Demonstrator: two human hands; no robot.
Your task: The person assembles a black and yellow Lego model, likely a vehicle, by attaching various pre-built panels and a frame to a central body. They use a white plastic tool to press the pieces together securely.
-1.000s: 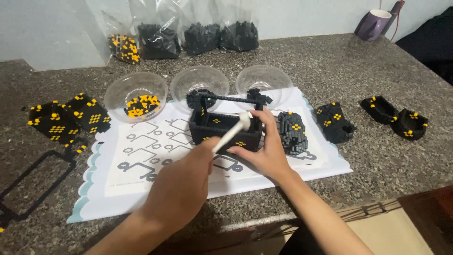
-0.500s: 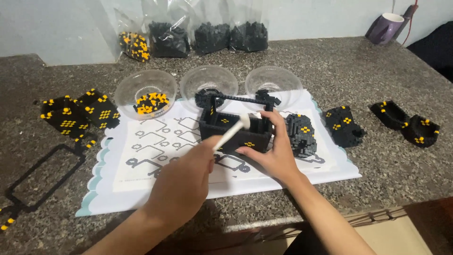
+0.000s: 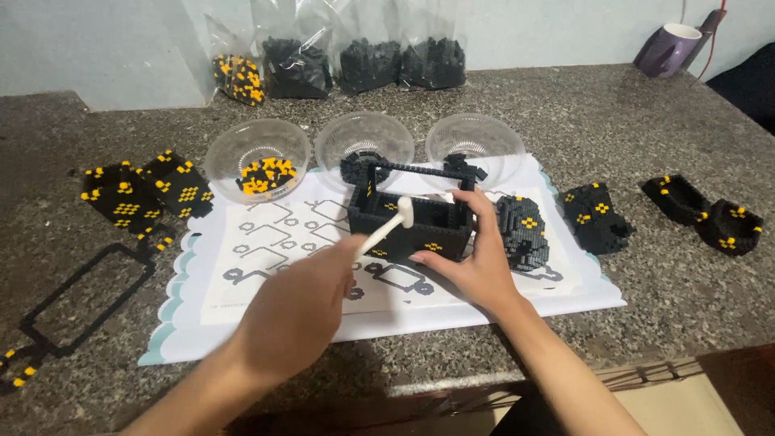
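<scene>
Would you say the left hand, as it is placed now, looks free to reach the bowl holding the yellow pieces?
Probably yes: the left hand holds only a slim white tool, and just bare instruction sheet lies between it and the bowl.

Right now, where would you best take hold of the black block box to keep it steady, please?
Probably by its right end wall, from the right, as the right hand does: the black block box is open-topped, its thin handle bar looks fragile, and the left hand works the white tool from the left.
</scene>
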